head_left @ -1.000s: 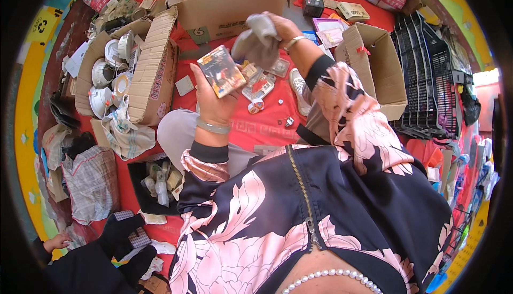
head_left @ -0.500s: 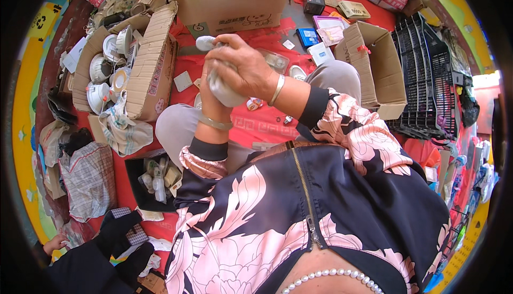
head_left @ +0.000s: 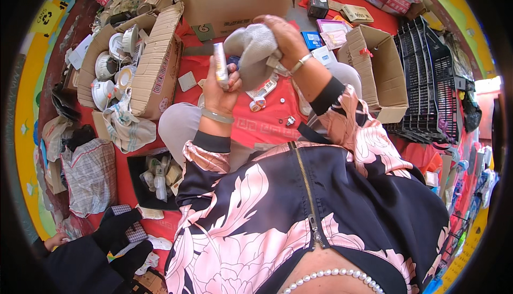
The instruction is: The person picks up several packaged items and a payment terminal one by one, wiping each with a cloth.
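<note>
My left hand [head_left: 220, 95] is closed around a slim white object with a coloured label [head_left: 220, 63], held upright; its exact kind is unclear. A grey-white cloth [head_left: 252, 51] hangs in folds from my right hand [head_left: 286, 40], whose fingers bend over its top and far side. The cloth is close beside the white object, and whether they touch is hard to tell. Something dark blue shows between them, too small to name. Below the hands, a small white item with an orange end [head_left: 258, 103] lies on the red ground sheet [head_left: 267, 120].
A carton of round white lamp fittings [head_left: 155, 69] stands at left, with a cloth [head_left: 128, 126] by it. A large carton [head_left: 235, 5] is ahead. At right are an open carton [head_left: 382, 75] and a black crate [head_left: 427, 80]. A black box [head_left: 140, 187] of small parts sits lower left, near another person's hand [head_left: 56, 240].
My hands have drawn apart from wringing the bunched cloth. The cloth now hangs from my right hand, and the slim white object shows upright in my left.
</note>
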`<state>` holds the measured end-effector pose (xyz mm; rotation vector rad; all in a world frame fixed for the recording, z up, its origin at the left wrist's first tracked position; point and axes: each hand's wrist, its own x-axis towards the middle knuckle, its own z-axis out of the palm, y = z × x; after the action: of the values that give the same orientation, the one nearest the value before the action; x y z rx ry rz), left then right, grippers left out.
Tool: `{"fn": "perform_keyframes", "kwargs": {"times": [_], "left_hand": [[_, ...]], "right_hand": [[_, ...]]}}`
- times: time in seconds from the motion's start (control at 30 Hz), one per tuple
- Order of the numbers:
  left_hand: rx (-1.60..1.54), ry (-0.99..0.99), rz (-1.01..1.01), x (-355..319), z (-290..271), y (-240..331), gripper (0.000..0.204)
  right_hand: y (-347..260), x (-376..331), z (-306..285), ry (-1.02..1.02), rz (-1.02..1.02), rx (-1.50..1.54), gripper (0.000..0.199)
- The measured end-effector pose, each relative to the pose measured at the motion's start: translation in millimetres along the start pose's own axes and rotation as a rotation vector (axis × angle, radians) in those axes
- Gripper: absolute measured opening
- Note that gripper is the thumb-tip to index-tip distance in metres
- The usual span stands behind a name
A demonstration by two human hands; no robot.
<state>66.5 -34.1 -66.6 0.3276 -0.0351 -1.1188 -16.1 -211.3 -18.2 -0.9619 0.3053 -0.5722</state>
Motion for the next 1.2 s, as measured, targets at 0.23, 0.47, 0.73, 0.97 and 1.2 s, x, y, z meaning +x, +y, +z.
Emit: {"fn": "perform_keyframes", "kwargs": {"times": [0.23,0.47,0.73,0.97,1.2], "left_hand": [[-0.108,-0.285,0.098,-16,42,-7,0.061],[0.028,-0.222,0.028,-31,32,-19,0.051],[0.16,-0.19,-0.044,-28,39,-18,0.052],[-0.137,0.153,0.19,-27,33,-11,0.047],[0.021,-0.032,0.162,-39,29,-26,0.04]], "right_hand": [[-24,-23,39,-0.082,-0.4,-0.469,0.04],[3,-49,66,-0.326,-0.785,-1.264,0.031],[19,52,5,-0.107,-1.142,-1.329,0.02],[-40,-19,34,-0.079,-0.087,-0.068,0.037],[4,-74,63,-0.474,-0.74,-1.293,0.033]]}}
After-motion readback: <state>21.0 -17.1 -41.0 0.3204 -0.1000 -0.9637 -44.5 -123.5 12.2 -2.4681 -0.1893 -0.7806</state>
